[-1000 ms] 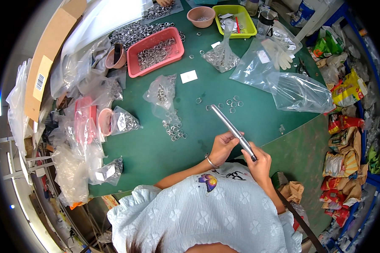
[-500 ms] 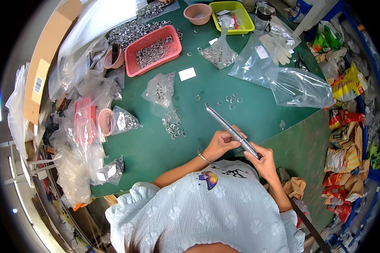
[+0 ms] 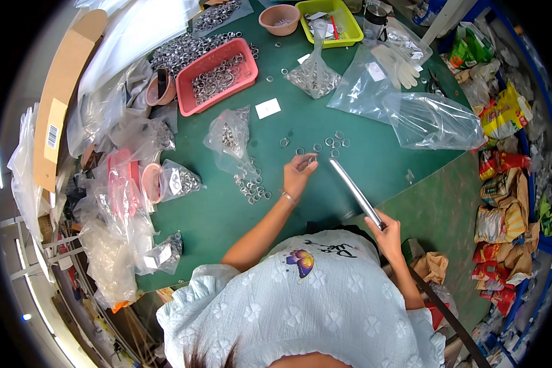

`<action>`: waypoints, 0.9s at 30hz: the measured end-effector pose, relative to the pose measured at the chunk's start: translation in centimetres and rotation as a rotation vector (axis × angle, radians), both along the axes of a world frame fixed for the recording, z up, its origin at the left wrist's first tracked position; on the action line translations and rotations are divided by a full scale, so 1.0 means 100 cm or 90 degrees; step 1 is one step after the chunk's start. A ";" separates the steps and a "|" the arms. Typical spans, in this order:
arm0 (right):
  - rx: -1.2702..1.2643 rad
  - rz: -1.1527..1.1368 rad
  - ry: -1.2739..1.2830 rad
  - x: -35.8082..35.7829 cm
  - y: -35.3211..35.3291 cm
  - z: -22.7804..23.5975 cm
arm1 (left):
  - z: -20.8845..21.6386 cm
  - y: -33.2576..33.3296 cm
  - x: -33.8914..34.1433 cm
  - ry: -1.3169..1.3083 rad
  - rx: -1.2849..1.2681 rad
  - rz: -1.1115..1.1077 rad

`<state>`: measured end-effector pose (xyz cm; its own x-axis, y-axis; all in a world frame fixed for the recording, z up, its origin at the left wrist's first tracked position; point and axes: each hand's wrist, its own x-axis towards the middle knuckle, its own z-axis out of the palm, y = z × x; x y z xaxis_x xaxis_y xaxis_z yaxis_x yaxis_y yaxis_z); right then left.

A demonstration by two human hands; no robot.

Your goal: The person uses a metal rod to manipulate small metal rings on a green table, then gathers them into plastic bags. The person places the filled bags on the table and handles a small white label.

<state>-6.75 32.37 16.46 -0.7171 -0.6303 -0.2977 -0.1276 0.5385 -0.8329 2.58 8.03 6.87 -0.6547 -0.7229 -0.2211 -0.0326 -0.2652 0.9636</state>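
My right hand (image 3: 386, 236) is closed around the thick end of a silver tapered ring mandrel (image 3: 353, 191). Its thin tip points away from me over the green table. My left hand (image 3: 297, 176) is off the mandrel, to the left of its tip. Thumb and fingers there pinch a small metal ring (image 3: 311, 159), partly hidden by the fingertips. Just beyond both hands lie several loose silver rings (image 3: 335, 153). To the left, more rings (image 3: 251, 189) spill beside a clear plastic bag (image 3: 228, 132) that holds some.
A pink tray (image 3: 186, 101) of rings stands far left by a large ring pile (image 3: 184, 50). Behind are a peach bowl (image 3: 270, 21) and a yellow-green basket (image 3: 352, 34). Plastic bags (image 3: 435, 126) cover the right; bagged rings (image 3: 165, 253) sit near left. A white card (image 3: 267, 108) lies mid-table.
My left hand has left the mandrel and moved forward and left toward the loose rings. The mandrel, held by my right hand alone, has swung slightly to the right.
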 end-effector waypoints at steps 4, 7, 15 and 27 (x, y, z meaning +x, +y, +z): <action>0.008 -0.107 -0.034 -0.001 0.015 -0.037 | -0.062 -0.006 -0.028 -0.203 -0.346 -0.001; 0.032 -0.113 -0.044 -0.001 0.013 -0.034 | -0.085 -0.009 -0.044 -0.263 -0.553 0.005; 0.016 -0.148 -0.059 0.004 0.017 -0.035 | -0.057 -0.013 -0.015 -0.415 -0.710 0.059; -0.063 -0.042 -0.044 0.005 -0.007 -0.016 | -0.008 -0.027 0.000 0.120 0.264 -0.064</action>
